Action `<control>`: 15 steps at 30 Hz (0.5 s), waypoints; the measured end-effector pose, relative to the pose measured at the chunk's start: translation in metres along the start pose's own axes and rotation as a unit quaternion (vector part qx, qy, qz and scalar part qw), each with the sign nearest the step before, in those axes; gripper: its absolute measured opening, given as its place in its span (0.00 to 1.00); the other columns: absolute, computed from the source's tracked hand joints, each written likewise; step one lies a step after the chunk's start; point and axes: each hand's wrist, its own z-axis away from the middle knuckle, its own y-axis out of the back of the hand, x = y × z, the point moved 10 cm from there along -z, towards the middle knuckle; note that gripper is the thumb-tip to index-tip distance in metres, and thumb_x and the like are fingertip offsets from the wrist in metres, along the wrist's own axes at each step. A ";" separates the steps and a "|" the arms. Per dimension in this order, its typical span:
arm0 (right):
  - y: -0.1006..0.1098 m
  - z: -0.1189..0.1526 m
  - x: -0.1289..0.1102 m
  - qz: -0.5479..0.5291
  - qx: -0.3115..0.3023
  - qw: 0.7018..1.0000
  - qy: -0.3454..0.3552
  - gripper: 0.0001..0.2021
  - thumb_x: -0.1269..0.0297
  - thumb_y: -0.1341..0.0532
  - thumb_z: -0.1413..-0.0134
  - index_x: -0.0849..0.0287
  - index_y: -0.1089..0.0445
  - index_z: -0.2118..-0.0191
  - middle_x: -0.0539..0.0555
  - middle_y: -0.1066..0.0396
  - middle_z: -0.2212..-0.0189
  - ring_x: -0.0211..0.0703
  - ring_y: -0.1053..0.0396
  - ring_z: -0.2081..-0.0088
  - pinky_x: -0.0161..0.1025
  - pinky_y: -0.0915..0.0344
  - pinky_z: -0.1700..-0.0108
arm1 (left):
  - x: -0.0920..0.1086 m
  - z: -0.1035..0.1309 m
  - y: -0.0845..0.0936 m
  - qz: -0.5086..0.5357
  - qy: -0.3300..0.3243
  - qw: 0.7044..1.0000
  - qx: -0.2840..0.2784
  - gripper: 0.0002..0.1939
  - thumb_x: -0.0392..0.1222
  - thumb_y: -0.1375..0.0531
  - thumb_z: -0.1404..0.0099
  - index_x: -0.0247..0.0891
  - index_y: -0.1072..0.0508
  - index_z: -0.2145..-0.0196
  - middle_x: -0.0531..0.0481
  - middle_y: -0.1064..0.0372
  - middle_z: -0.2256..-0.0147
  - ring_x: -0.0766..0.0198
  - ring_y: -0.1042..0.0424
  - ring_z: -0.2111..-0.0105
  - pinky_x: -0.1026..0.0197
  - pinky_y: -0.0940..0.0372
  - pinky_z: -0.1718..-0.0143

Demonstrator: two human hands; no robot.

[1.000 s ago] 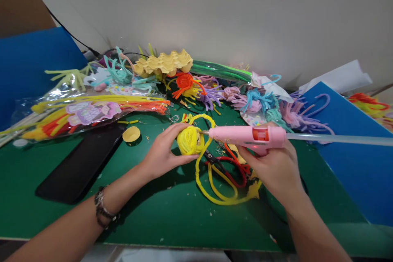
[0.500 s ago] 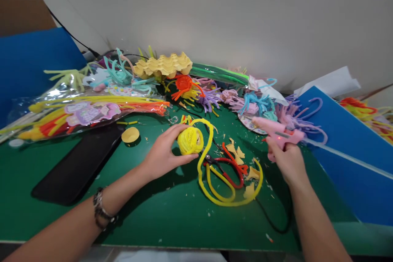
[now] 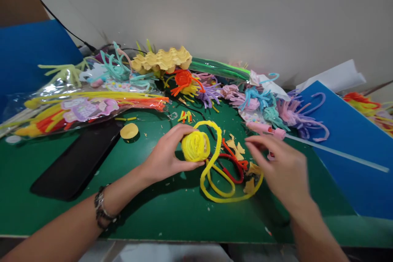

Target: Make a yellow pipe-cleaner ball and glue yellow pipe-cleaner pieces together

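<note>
My left hand (image 3: 170, 151) grips a ball wound from fuzzy yellow pipe cleaner (image 3: 195, 146) between thumb and fingers. From the ball, a loose yellow strand (image 3: 219, 147) loops down over the table and curls to the right. Partly beneath that strand lie red-handled scissors (image 3: 236, 168). My right hand (image 3: 281, 163) hovers right of the strand's end, fingers stretched forward and nothing visible in them. Just behind it rests a pink glue gun (image 3: 260, 127) with a long clear glue stick (image 3: 337, 153) sticking out of its back; the hand hides part of its handle.
A black phone-like slab (image 3: 76, 163) and a small tan disc (image 3: 129, 131) lie at left. Bagged pipe cleaners (image 3: 92, 110), an egg carton piece (image 3: 164, 59) and fuzzy pompom shapes (image 3: 251, 98) line the back. Torn carton scraps (image 3: 238, 149) lie mid-table; a blue board (image 3: 346, 151) leans right.
My right hand has let go of the pink glue gun, which now rests on the table, and has moved left. My left hand with the yellow ball has shifted slightly right.
</note>
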 end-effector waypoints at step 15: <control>-0.028 -0.004 -0.050 -0.343 0.046 0.938 -0.039 0.06 0.74 0.40 0.55 0.56 0.30 0.69 0.49 0.31 0.73 0.35 0.32 0.71 0.30 0.33 0.71 | 0.011 0.004 0.007 0.006 -0.043 0.998 0.049 0.23 0.41 0.35 0.52 0.38 0.40 0.60 0.45 0.34 0.62 0.61 0.33 0.60 0.59 0.36 0.61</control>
